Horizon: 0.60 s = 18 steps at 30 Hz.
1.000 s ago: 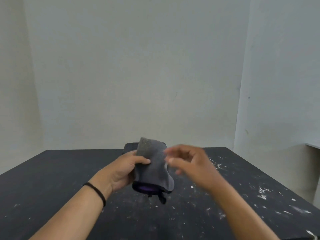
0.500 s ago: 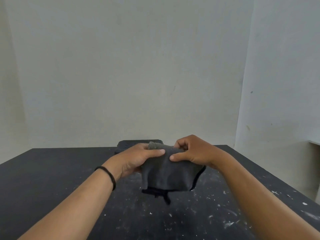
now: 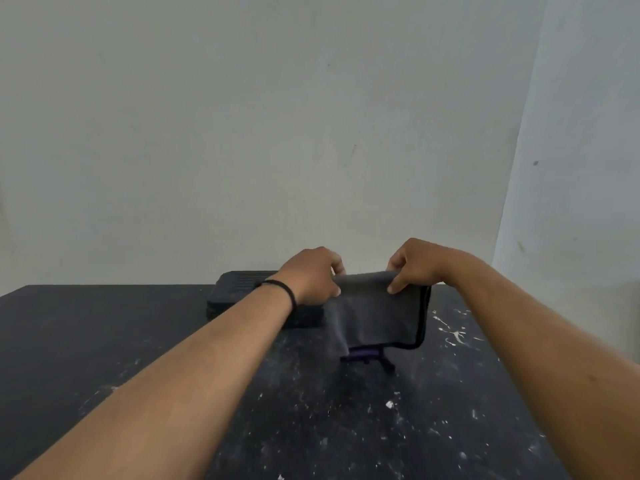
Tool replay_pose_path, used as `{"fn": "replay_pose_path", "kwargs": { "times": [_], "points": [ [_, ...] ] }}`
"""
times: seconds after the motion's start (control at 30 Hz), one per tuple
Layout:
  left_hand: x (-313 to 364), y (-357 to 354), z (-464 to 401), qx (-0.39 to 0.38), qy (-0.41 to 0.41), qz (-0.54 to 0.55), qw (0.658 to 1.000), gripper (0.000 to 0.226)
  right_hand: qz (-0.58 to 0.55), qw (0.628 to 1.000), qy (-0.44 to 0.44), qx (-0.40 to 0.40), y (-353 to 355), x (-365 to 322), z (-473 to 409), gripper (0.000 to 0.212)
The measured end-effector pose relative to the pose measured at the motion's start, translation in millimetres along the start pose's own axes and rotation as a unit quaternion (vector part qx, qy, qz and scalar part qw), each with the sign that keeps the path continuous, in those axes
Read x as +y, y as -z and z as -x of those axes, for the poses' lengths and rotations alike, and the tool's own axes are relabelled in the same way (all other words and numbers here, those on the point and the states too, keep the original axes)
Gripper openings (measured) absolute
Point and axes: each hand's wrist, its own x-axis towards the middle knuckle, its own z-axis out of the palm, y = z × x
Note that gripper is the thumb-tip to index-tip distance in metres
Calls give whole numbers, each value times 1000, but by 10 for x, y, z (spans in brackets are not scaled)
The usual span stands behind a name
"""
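Cloth (image 3: 377, 317) lifted, stretched between hands (image 3: 311, 277) (image 3: 417, 268).

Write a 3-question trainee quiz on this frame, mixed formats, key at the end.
1. True or false: the grey cloth lies spread flat on the table.
2. Which wrist wears the black band? A) left B) right C) both
3. What holds the cloth's top edge?
Key: 1. False: it hangs from its top edge. 2. A. 3. The left hand and right hand, each pinching it.
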Motion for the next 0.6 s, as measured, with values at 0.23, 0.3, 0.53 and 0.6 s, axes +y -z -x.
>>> {"fn": "replay_pose_path", "kwargs": {
  "times": [0.23, 0.3, 0.53, 0.6],
  "points": [
    [39, -460, -555, 205, -57, -198, 957, 26, 89, 928, -5, 362, -417, 75, -527, 27],
    [-28, -694, -593, 143, -78, -280, 946, 30, 149, 931, 10, 333, -704, 189, -503, 30],
    [-349, -1199, -174, -48, -94, -443, 890, 44, 187, 977, -19, 101, -1303, 651, -84, 59],
    [-324, -1187, -75, -46, -98, -451, 886, 49, 187, 978, -23, 84, -1303, 618, 7, 63]
  ]
}}
